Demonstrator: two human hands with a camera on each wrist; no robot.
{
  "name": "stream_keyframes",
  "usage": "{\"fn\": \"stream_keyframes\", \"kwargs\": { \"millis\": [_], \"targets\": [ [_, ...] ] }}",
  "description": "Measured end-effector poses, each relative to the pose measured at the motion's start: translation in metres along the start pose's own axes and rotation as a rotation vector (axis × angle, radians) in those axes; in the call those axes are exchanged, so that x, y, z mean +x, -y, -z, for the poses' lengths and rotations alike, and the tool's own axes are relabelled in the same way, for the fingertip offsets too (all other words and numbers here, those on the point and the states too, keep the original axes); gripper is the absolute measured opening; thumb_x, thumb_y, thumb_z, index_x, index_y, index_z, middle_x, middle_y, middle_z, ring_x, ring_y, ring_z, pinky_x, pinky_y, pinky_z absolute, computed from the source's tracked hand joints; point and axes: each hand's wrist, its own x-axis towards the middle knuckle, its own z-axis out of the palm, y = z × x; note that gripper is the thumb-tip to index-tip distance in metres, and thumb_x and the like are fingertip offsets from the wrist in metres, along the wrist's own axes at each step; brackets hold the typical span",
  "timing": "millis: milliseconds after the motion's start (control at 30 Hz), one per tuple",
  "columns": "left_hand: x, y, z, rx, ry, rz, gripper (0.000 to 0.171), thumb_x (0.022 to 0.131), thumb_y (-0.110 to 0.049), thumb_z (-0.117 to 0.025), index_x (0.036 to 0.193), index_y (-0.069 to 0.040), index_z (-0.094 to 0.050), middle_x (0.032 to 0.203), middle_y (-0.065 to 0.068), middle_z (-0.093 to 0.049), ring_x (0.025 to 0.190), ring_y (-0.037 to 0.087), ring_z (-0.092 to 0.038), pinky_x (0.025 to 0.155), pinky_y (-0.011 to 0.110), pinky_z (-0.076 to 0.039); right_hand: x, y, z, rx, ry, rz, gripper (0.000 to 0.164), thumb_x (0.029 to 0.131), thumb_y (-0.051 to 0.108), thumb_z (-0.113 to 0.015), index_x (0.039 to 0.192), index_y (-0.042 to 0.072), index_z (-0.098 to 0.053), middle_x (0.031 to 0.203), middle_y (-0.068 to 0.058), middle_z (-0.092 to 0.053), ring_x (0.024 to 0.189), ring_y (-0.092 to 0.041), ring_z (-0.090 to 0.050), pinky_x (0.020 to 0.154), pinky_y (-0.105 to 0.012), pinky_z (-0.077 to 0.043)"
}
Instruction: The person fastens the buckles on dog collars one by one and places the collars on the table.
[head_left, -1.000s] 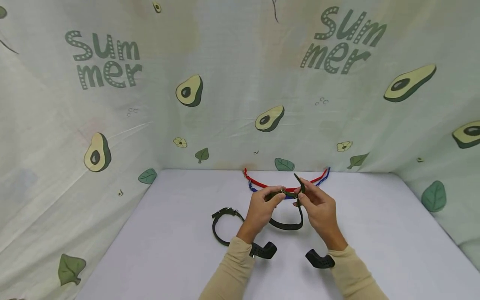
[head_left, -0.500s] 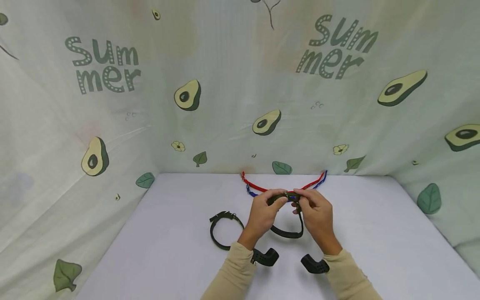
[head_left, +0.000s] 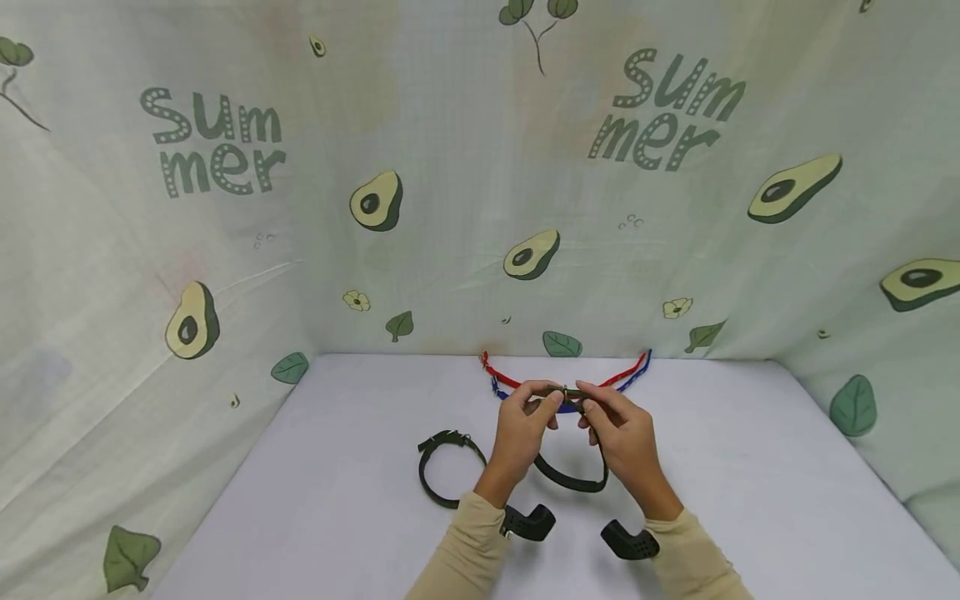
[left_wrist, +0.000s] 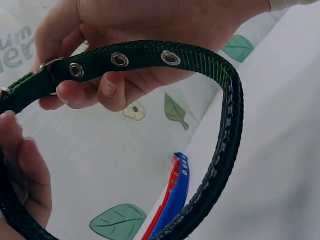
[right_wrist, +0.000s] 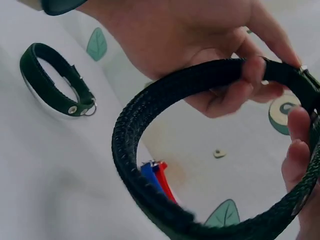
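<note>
A dark green dog collar (head_left: 573,483) hangs as a loop between both hands, held above the table. My left hand (head_left: 522,429) pinches its upper strap near the buckle; those fingers (left_wrist: 35,167) show at the left of the left wrist view. The right hand (head_left: 628,442) grips the other side, finger and thumb close to the metal loop (left_wrist: 52,65). Several metal-ringed eyelets (left_wrist: 119,59) run along the strap in the left wrist view. Fingers partly hide the buckle join. A second dark green collar (head_left: 427,479) lies as a ring on the table, left of my left forearm.
A red collar (head_left: 502,379) and a blue collar (head_left: 633,379) lie stretched out at the back of the white table (head_left: 337,500), partly behind the hands. A printed cloth (head_left: 450,283) hangs behind the table. Each wrist carries a black camera mount (head_left: 630,542).
The strap's free end, earlier sticking up above my right hand, no longer stands up and now runs level between the fingers. Both hands have drawn slightly closer together. The head view has tilted up.
</note>
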Motion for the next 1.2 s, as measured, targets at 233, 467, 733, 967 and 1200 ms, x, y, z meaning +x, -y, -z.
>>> {"fn": "stream_keyframes", "kwargs": {
  "millis": [233,467,733,967,1200],
  "targets": [
    [-0.0007,0.0002,-0.0062,0.02,0.028,-0.009,0.015,0.1,-0.016,-0.063,0.112,-0.008,-0.067,0.079,0.008,-0.059,0.061,0.011,-0.051,0.053,0.023,-0.038,0.003,-0.0054,0.0074,0.035,0.139,-0.09,0.027,0.099,0.011,-0.064,0.124,0.0,-0.067,0.094,-0.01,-0.065,0.066,-0.014,-0.054,0.054,-0.025,-0.047],
    [0.0015,0.0032,-0.0056,-0.11,0.015,-0.031,0.024,0.104,-0.016,-0.056,0.123,-0.002,-0.059,0.104,0.008,-0.063,0.073,0.015,-0.063,0.071,0.028,-0.054,0.0016,-0.0027,0.0068,0.069,0.067,-0.171,0.022,0.096,0.013,-0.069,0.114,0.0,-0.066,0.08,-0.009,-0.059,0.06,-0.012,-0.048,0.047,-0.026,-0.041],
    [0.0007,0.0015,-0.0014,-0.174,-0.004,-0.073,0.033,0.108,-0.024,-0.048,0.132,-0.001,-0.048,0.106,0.015,-0.066,0.077,0.016,-0.067,0.076,0.031,-0.057,0.0029,-0.0024,0.0018,0.112,0.052,-0.181,0.022,0.095,0.009,-0.071,0.113,-0.003,-0.067,0.07,-0.006,-0.055,0.057,-0.012,-0.048,0.046,-0.025,-0.042],
    [0.0006,0.0019,-0.0032,-0.218,-0.01,-0.082,0.035,0.107,-0.022,-0.05,0.134,-0.001,-0.045,0.106,0.016,-0.065,0.075,0.016,-0.066,0.071,0.028,-0.056,0.0047,-0.0013,0.002,0.102,0.045,-0.186,0.02,0.096,0.008,-0.068,0.111,-0.005,-0.066,0.07,-0.008,-0.055,0.058,-0.013,-0.05,0.049,-0.025,-0.044],
    [-0.0008,0.0047,-0.0066,-0.087,0.016,-0.045,0.025,0.096,-0.013,-0.07,0.116,-0.001,-0.06,0.1,0.007,-0.065,0.078,0.011,-0.06,0.067,0.022,-0.049,0.005,0.0006,0.003,0.221,0.013,-0.282,0.022,0.1,0.01,-0.061,0.111,-0.01,-0.062,0.072,-0.008,-0.056,0.061,-0.013,-0.05,0.05,-0.022,-0.043]
  ]
}}
